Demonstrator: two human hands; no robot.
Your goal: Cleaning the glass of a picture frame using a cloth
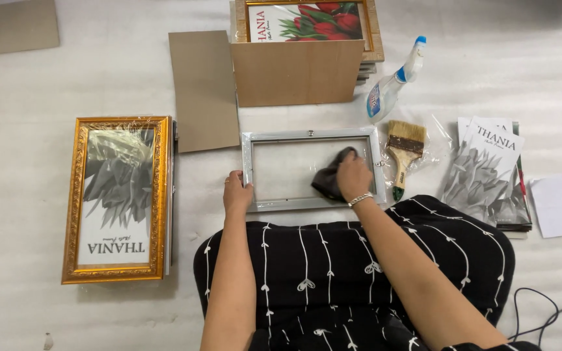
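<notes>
right hand [354, 177] presses dark cloth [330, 177] on glass | left hand [236, 193] steadies silver frame [312, 135] (corner)

Open floor [27, 84] lies left of the silver frame [248, 170]; a paintbrush [403, 151] and spray bottle [391, 84] crowd its right, cardboard sheets [203, 91] behind.

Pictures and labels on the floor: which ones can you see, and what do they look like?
Gold frame, far left: plastic-wrapped, grey leaf print.
Tulip print, top: red flowers, green leaves, gold frame.
Spray bottle, right of cardboard: clear, blue label.
Loose prints, right: stacked grey leaf sheets.
</notes>
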